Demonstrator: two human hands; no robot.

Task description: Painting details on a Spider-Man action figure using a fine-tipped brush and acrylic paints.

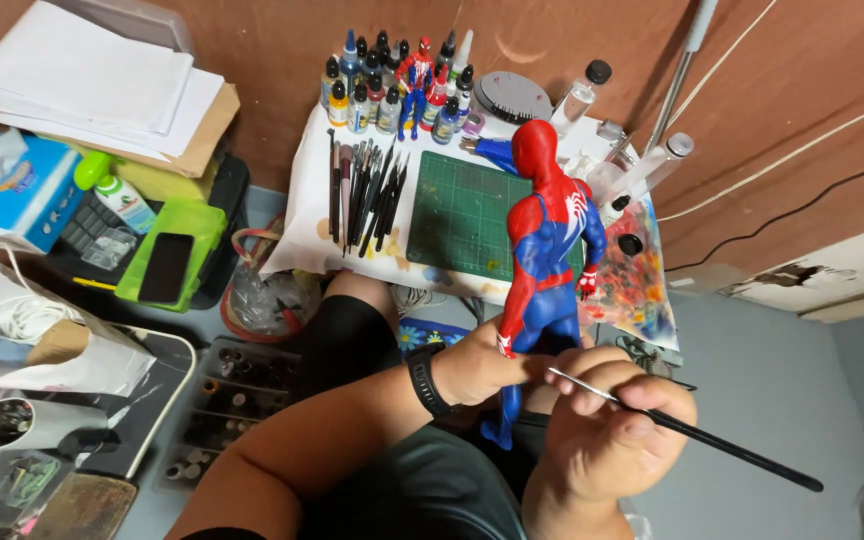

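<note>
Low table (302, 235) carries green cutting mat (457, 215), row of brushes (364, 195), paint bottles (392, 95) at the back. Red-and-blue figure (544, 260) is upright above the lap, clear of the table, left hand (487, 365) clamped round its thighs. Right hand (617, 425) pinches a fine brush (687, 428), tip just beside the figure's leg. Judgement: brace right hand against left, short light strokes, keep figure steady.

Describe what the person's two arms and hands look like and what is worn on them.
Both forearms are bare, with no sleeves reaching them and no gloves. The left hand has a black band on its wrist, a watch or fitness tracker with a dark rectangular face. The right hand wears nothing visible: no ring, band or glove. Fingers on both hands are uncovered.
</note>
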